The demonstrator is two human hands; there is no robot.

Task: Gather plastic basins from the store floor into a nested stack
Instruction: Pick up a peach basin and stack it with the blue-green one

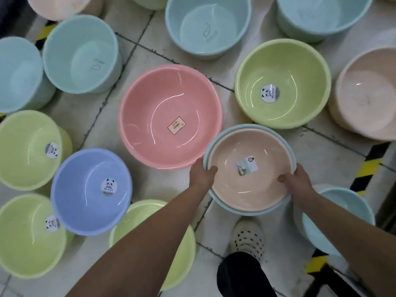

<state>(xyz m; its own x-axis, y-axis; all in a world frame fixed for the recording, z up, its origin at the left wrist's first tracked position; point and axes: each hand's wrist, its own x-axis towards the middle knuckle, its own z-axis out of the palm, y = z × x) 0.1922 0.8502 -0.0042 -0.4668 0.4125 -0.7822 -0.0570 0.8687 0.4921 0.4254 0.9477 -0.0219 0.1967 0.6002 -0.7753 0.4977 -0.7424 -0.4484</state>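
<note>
Left hand (pixel 202 173) and right hand (pixel 296 181) grip the nested stack (pixel 249 168) at opposite rims. Basins likely light, stiff, smooth; rims offer best purchase.

Bare tile floor (pixel 218 50) opens beyond the pink basin (pixel 150 116), flanked by green basin (pixel 310 116).

Pink basin (pixel 150 103) label (pixel 176 125): "CHN SERIES". Panda sticker (pixel 109 185) on periwinkle basin (pixel 81 211) and on right green basin (pixel 300 67): "MEISIER". Other stickers unreadable.
</note>
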